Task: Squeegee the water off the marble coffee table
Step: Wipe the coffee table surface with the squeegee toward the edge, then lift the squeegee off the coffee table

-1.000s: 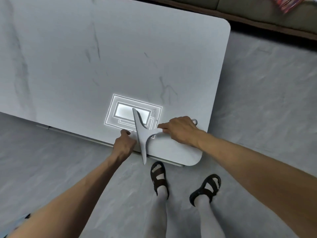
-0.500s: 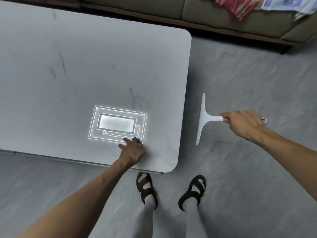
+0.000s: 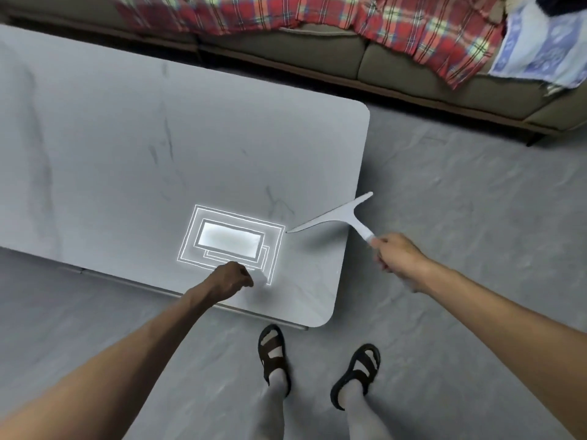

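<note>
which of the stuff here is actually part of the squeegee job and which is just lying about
For the job: squeegee, gripped by the right hand; marble coffee table; left hand resting on it.
Just lying about: sofa; plaid blanket and blue-and-white cloth on the sofa.
</note>
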`<action>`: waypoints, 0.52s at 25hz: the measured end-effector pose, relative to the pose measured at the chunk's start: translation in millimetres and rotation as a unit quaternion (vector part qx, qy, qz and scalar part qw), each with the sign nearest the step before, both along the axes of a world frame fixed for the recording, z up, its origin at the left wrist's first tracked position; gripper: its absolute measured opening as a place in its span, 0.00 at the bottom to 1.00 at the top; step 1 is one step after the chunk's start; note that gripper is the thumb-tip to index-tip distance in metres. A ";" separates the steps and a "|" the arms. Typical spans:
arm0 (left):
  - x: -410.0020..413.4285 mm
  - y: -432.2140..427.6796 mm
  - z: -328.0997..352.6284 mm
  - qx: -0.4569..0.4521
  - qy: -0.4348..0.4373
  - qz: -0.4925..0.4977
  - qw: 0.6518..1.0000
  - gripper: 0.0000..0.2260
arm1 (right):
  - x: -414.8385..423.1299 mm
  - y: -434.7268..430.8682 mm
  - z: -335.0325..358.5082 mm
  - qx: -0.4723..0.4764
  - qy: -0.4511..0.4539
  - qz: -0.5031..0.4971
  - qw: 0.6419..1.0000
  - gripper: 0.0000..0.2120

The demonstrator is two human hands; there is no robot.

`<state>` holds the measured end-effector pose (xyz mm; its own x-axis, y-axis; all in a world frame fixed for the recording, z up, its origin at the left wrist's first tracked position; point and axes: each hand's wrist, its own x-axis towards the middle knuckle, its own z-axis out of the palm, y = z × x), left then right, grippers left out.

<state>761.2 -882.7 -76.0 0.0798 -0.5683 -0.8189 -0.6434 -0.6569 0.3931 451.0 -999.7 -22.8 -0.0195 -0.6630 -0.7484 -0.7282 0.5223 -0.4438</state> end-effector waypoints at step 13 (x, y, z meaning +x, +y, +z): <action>-81.0 97.1 309.7 -0.178 0.167 0.326 0.913 0.15 | 105.3 66.3 249.0 0.159 -0.351 0.114 0.916 0.05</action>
